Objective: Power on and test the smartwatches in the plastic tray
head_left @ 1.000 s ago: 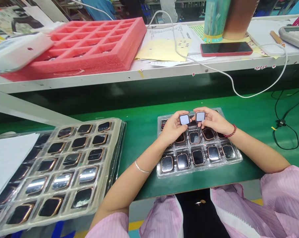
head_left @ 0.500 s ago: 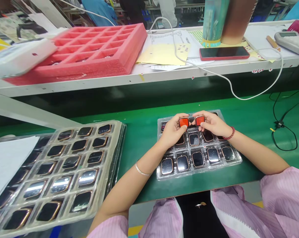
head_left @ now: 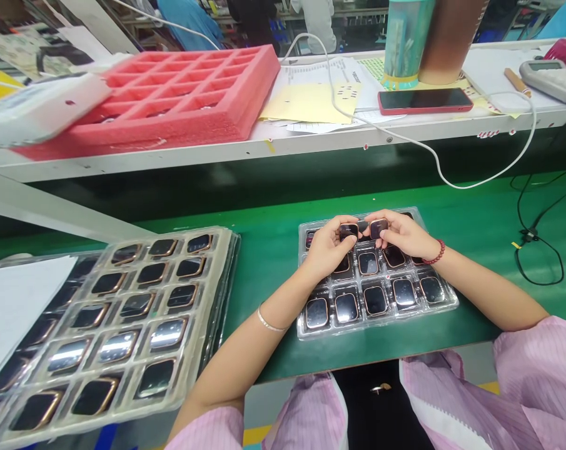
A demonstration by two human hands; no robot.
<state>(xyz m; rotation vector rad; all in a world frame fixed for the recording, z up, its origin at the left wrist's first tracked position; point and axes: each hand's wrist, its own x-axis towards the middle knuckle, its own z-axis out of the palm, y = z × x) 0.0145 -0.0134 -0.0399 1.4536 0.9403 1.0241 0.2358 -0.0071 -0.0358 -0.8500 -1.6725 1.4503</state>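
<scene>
My left hand (head_left: 332, 245) is closed around a square smartwatch (head_left: 348, 232) with a dark screen and a gold-coloured rim. Close beside it, my right hand (head_left: 401, 234) grips a second smartwatch (head_left: 378, 229), its screen dark too. Both are held just above the far part of a clear plastic tray (head_left: 381, 320). Rows of similar watches, such as one at the front (head_left: 346, 307), lie face up in the tray's pockets. My hands hide part of the back rows.
A stack of trays (head_left: 217, 294) holding more watches stands at left, beside a white sheet (head_left: 24, 306). On the shelf are a red foam tray (head_left: 249, 94), a phone (head_left: 424, 100), papers and a calculator (head_left: 555, 80). A white cable (head_left: 439, 165) droops over the edge.
The screens of both held watches have gone from bright orange-red to dark. My hands have stayed in nearly the same place.
</scene>
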